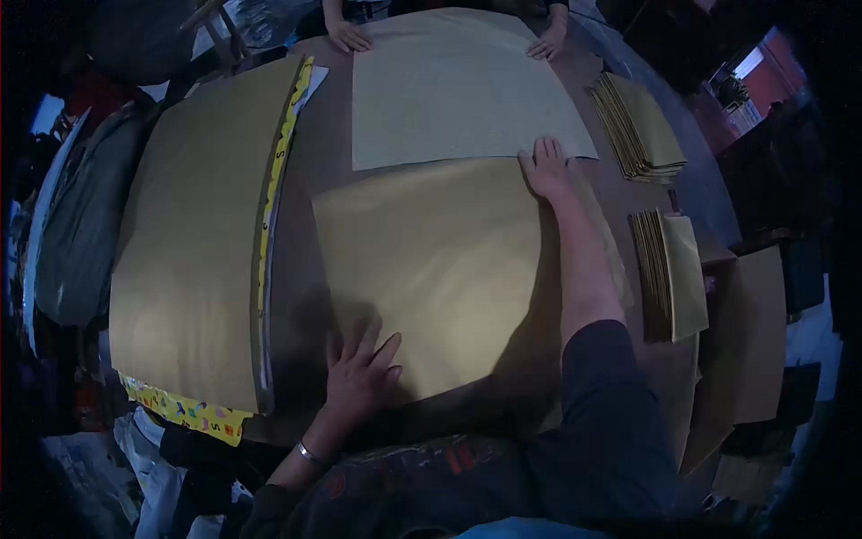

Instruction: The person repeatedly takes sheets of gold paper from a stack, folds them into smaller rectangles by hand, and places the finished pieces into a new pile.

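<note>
A large brown paper sheet (431,260) lies in front of me on the table. My left hand (359,373), with a bracelet at its wrist, has its fingers spread at the sheet's near left edge. My right hand (548,168) rests with fingers stretched out at the sheet's far right corner, where it meets a paler sheet (449,90). Across the table, another person's two hands (350,37) (547,41) touch the far corners of the paler sheet.
A tall stack of large brown sheets (197,242) with yellow patterned paper (189,409) under it stands at the left. Two bundles of folded brown paper (642,126) (684,269) lie at the right. An open cardboard box (754,332) is beyond the right edge.
</note>
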`<state>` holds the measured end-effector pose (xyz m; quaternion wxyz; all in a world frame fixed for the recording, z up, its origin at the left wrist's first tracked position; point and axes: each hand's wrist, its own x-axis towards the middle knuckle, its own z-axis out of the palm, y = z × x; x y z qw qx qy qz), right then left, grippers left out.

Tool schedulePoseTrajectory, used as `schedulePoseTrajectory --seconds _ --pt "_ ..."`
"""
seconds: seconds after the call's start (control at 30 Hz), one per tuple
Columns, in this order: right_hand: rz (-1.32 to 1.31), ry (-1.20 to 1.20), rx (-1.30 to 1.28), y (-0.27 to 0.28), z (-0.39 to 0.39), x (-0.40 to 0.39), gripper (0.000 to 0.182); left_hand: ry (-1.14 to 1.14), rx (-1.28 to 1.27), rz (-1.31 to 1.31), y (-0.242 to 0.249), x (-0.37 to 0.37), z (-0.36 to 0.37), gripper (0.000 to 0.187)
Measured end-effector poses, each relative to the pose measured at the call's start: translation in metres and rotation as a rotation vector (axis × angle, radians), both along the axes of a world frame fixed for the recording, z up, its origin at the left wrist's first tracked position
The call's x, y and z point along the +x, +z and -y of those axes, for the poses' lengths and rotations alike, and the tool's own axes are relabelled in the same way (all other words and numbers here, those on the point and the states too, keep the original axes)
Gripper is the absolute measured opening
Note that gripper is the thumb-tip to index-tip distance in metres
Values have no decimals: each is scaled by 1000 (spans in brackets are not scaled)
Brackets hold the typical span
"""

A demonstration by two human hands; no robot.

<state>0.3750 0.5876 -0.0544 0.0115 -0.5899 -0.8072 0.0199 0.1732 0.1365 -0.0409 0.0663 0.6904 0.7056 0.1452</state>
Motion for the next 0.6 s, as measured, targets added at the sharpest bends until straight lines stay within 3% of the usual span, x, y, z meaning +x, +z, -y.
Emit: schedulePoseTrajectory --seconds 0.27,0.43,0.53,0.6 --pt "11 -215 -65 -2 -34 47 74 1 15 7 6 0 -2 49" --pt "-23 -310 -13 7 -3 49 71 52 -19 25 9 4 -3 43" --pt "31 -178 71 1 28 42 71 43 -22 32 12 1 -4 43" --pt "20 -84 67 7 55 31 71 -12 158 30 7 -2 0 44"
